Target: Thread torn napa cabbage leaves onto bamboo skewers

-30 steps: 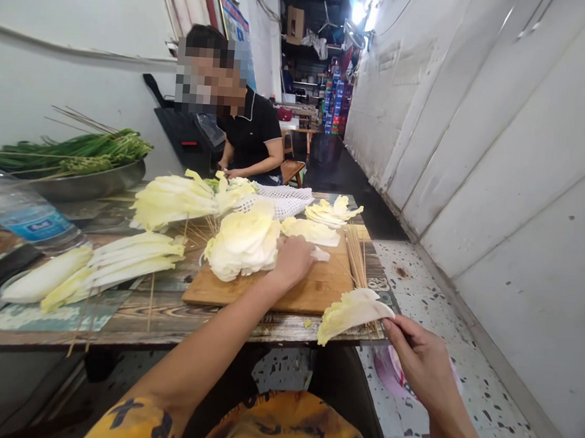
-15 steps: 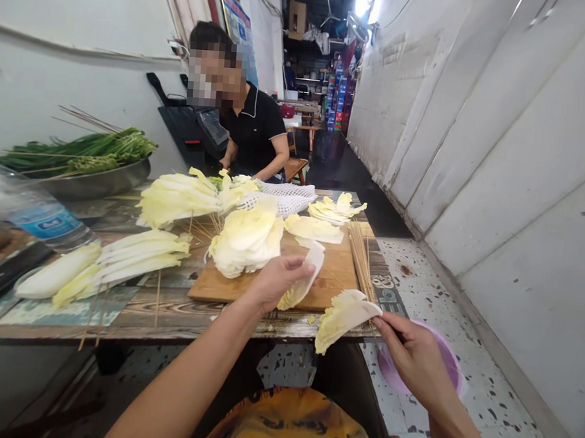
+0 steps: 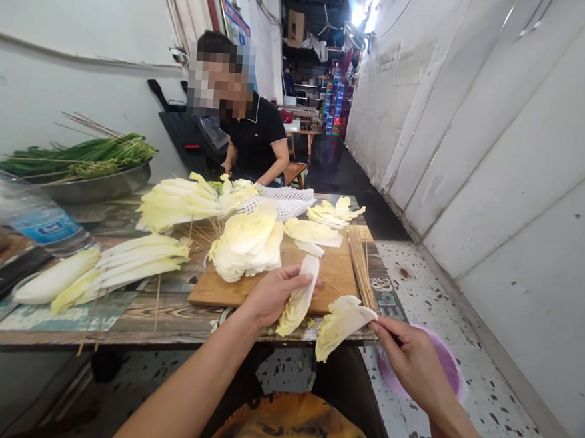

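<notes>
My left hand (image 3: 277, 297) is closed on a pale cabbage leaf (image 3: 300, 303), held upright between thumb and fingers at the near edge of the wooden cutting board (image 3: 334, 268). To its right, my right hand (image 3: 410, 354) pinches the white end of another cabbage leaf (image 3: 342, 326), whose frilly yellow side hangs down past the table edge. Whether a skewer runs through that leaf, I cannot tell. A heap of cabbage leaves (image 3: 245, 242) covers the board's left part. Thin wooden skewers (image 3: 361, 264) lie in a bundle along its right side.
More cabbage leaves (image 3: 142, 258) with skewers lie at left, near a water bottle (image 3: 46, 222) and a knife (image 3: 2, 279). A metal bowl (image 3: 99, 182) holds greens. Across the table sits a person (image 3: 258, 136). A pink tub (image 3: 427, 362) stands on the floor at right.
My left hand has drawn its leaf down toward me and stood it more upright, baring a small white leaf piece on the board. My right hand has barely moved.
</notes>
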Tool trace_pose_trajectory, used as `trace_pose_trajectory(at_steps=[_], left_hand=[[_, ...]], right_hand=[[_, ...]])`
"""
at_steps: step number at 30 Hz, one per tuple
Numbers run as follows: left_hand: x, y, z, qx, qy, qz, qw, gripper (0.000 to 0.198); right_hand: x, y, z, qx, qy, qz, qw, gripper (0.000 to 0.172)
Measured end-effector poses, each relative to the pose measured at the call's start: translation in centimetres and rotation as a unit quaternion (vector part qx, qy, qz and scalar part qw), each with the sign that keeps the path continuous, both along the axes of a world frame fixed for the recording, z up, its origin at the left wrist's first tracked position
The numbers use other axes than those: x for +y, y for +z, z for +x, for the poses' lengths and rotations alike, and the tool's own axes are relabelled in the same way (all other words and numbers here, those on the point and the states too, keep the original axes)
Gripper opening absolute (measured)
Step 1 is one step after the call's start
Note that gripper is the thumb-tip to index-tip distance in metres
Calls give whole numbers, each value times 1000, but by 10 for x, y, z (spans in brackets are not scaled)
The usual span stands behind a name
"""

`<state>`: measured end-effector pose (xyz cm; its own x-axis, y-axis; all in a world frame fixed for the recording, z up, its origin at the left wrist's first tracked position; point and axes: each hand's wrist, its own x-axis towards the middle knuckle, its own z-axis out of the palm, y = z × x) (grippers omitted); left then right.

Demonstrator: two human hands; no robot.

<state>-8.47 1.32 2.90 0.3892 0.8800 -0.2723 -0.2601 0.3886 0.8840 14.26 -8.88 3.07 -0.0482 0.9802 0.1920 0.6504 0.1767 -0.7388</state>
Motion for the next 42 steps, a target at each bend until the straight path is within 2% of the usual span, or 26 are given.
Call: trace_pose_trajectory(at_steps=[12,23,30,36,42], left_hand=[[-2,0,0,8,26,2,1000,34],[-5,0,0,61,39,66,995,32],[-8,1,-6,131,17,109,985,37],[-10,7,-7,142,12,124,982,35],[-13,6,-9,156,4,120,980,37]], right_hand=[[-1,1,3,-11,5,9,1000,29],[0,4,2,-8,17,-3,1000,30],[1,8,8,3,51,-33,998,30],[3,10,13,-3,64,-40,997,30],[6,9,17,6,80,-50,996,31]])
